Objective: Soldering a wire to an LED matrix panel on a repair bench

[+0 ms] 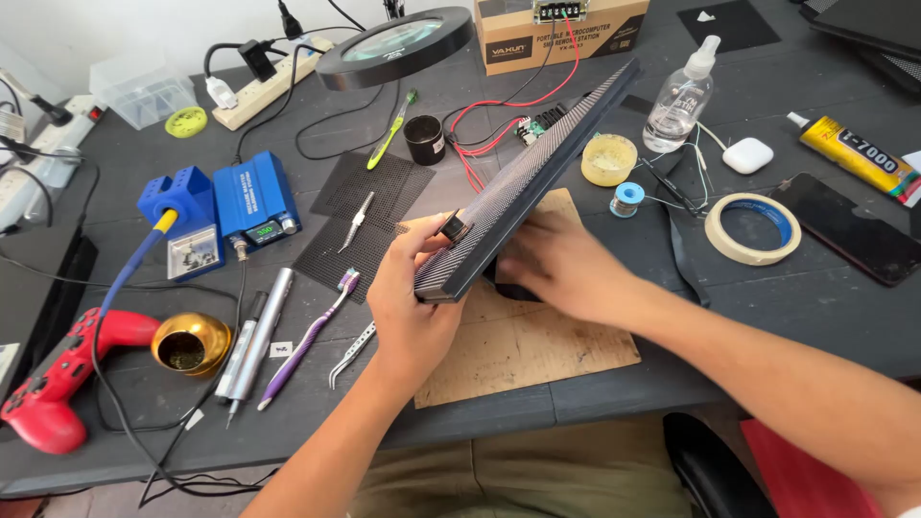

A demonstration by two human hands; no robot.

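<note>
Hands share one dark LED panel (526, 182) tipped on edge: left hand (408, 297) pinches its near corner, thumb beside a small black knob (455, 228), while right hand (561, 264) lies closed under its underside. Panel's long axis runs away and rightward from both hands, above a scorched wooden board (537, 345). Purple toothbrush (307, 338) lies left of the left hand.

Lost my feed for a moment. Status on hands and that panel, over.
Left hand grips near end of the dotted panel. Right hand against its underside. Panel tilted on edge over the wooden board. Tweezers and purple toothbrush lie left, apart.
</note>
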